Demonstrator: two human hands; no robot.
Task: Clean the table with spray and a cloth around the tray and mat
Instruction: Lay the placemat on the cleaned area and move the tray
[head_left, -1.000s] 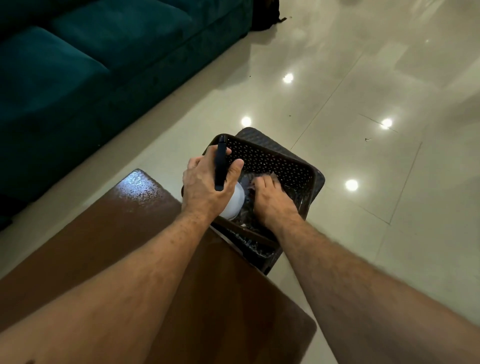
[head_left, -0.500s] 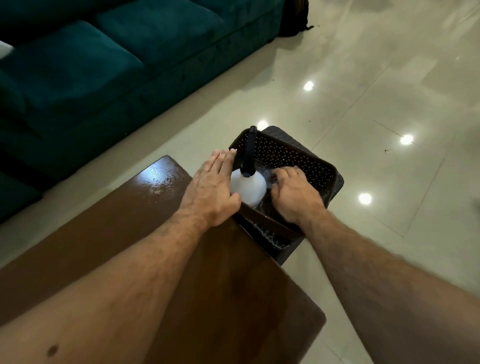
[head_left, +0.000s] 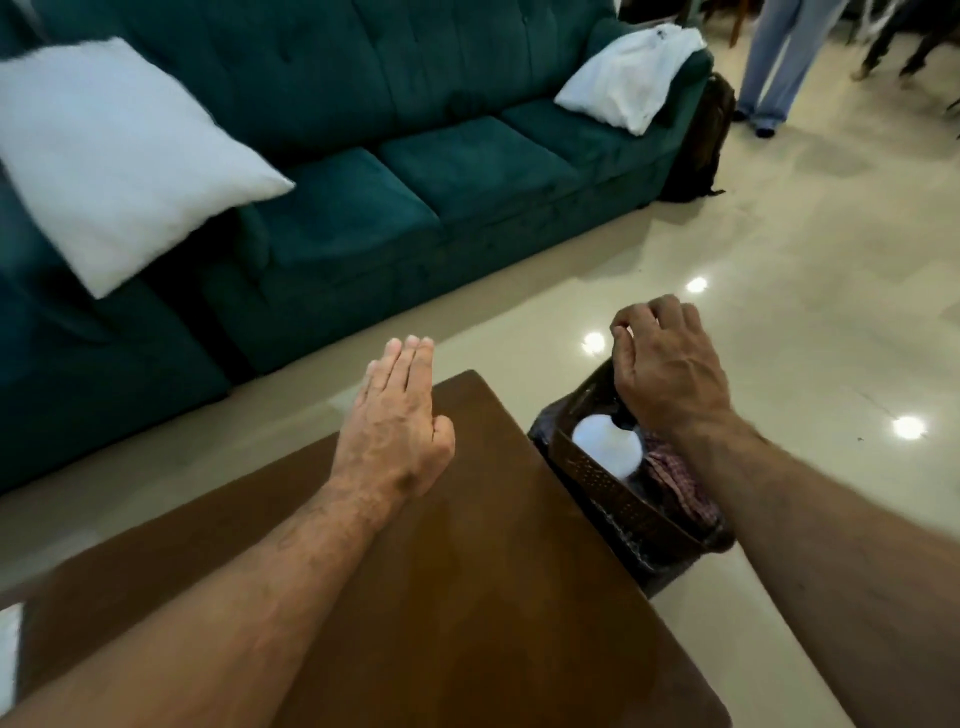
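A white spray bottle (head_left: 608, 447) stands in a dark perforated basket (head_left: 597, 480) on the floor, just past the right edge of the brown wooden table (head_left: 467, 571). A checked cloth (head_left: 675, 480) lies in the basket beside the bottle. My left hand (head_left: 397, 428) hovers flat over the table's far corner, fingers straight and together, holding nothing. My right hand (head_left: 667, 366) is above the basket with fingers curled loosely, nothing in it; it hides the bottle's top. No tray or mat is in view.
A teal sofa (head_left: 415, 182) runs along the back with two white pillows (head_left: 119, 156) (head_left: 631, 78). A dark bag (head_left: 701, 140) leans at the sofa's end. A person's legs (head_left: 774, 62) stand at the far right on the glossy tiled floor (head_left: 779, 286).
My left hand let go of the spray bottle and drew back over the table. My right hand lifted out of the basket, leaving the cloth. My view rose toward the sofa.
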